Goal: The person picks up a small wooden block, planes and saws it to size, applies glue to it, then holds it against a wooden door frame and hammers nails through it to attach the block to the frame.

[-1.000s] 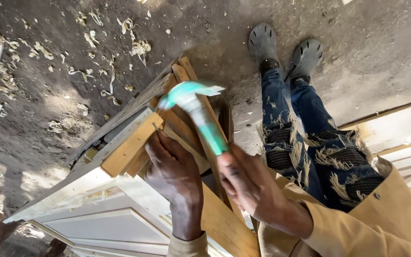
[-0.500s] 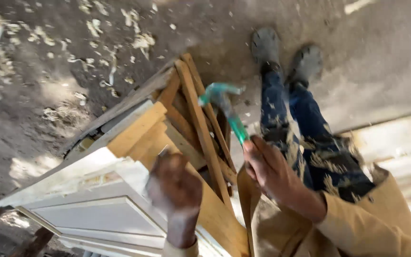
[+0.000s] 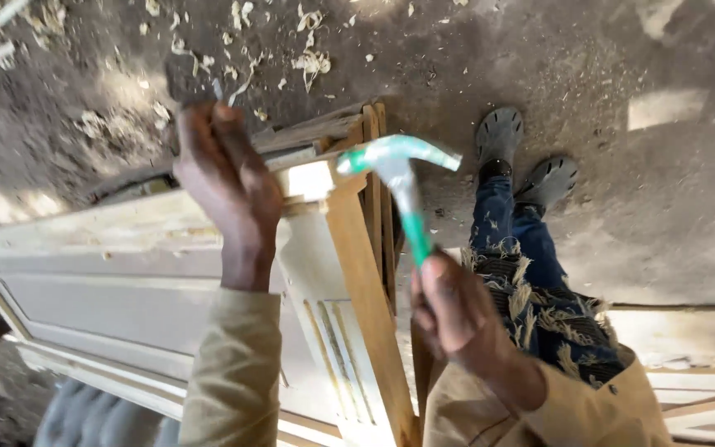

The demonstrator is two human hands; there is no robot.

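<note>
Fingers [image 3: 448, 290] of the right hand [image 3: 457, 319] are wrapping tightly round the lower end of a claw hammer [image 3: 399, 178], closing fully on its green handle. The hammer is standing nearly upright in the grip, its pale, worn head pointing sideways above the top corner of a wooden door frame [image 3: 357, 273], and it is looking scuffed, with a whitish shaft showing between the head and the green grip. Its head is hovering just beside the frame's upper corner, though blur is making it hard to say whether it is touching the wood.

The left hand [image 3: 229, 186] is reaching up over the frame's top edge, its fingers curling closed around something small and dark; what that is cannot be told from this view. A tan sleeve [image 3: 233, 372] is covering each forearm.

A cream panelled door [image 3: 126, 306] is lying on its side within the frame, its long edge running toward the left. Blue patterned trousers [image 3: 531, 298] and grey clogs [image 3: 523, 157] are showing to the right of the frame's edge, on a dirt floor [image 3: 622, 207] scattered with wood shavings [image 3: 312, 58].
</note>
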